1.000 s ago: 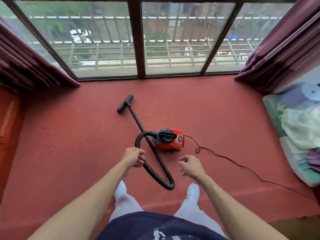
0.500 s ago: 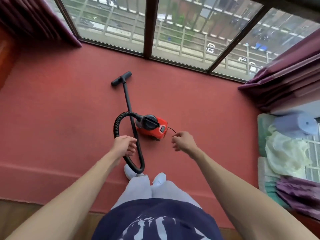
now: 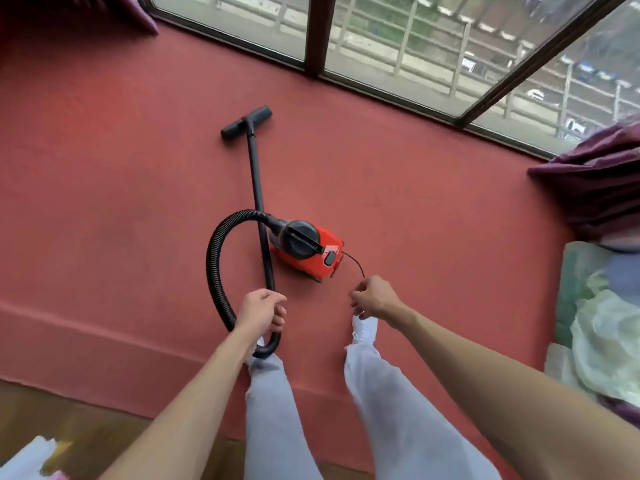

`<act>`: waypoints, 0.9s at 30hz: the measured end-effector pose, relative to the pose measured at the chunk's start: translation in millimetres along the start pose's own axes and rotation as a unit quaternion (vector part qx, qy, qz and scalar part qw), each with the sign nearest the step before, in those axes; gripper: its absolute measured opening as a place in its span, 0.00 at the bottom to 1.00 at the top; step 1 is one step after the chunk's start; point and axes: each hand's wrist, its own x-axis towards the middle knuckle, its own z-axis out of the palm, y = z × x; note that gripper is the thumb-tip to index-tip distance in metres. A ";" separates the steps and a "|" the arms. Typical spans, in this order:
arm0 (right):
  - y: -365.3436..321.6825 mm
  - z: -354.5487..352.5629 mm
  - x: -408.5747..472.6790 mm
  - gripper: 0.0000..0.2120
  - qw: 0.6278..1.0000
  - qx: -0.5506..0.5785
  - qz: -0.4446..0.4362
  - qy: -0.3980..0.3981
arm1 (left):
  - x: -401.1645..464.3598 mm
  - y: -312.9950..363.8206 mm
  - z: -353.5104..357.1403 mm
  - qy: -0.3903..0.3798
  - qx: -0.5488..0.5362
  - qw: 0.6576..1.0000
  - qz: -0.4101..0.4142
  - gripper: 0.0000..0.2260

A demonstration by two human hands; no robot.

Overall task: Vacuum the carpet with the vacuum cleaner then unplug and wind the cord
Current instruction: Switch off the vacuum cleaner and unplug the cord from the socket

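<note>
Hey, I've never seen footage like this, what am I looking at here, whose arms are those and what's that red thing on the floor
This is one picture from a camera worn on a person's head, looking forward and down, so the two bare arms are the wearer's own. On the red carpet sits a small red vacuum cleaner, with a black ribbed hose looping to a long black wand that ends in a floor nozzle. The left hand grips the wand's near end. The right hand pinches the thin black cord coming out of the vacuum's back. A window runs along the far side, with bedding at right.
</note>
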 end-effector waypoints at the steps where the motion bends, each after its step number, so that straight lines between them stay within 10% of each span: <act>1: 3.3 -0.8 28.9 0.12 1.000 0.003 0.002 0.003 | 24.9 -0.9 15.9 -0.002 -0.002 1.000 0.001 0.05; 6: 32.6 17.6 166.4 0.09 0.995 0.087 0.042 0.021 | 168.8 -15.5 93.4 0.034 0.217 0.968 0.123 0.09; 11: 81.7 71.9 299.3 0.08 0.978 0.196 0.073 0.007 | 305.2 -31.7 143.6 0.057 0.494 0.801 0.333 0.16; 17: 109.9 123.3 383.3 0.09 0.957 0.275 0.088 0.030 | 388.7 -74.7 150.8 0.029 0.669 0.651 0.357 0.20; 27: 114.7 137.0 418.8 0.10 0.926 0.345 0.132 0.070 | 428.2 -50.3 147.7 0.030 0.624 0.715 0.314 0.10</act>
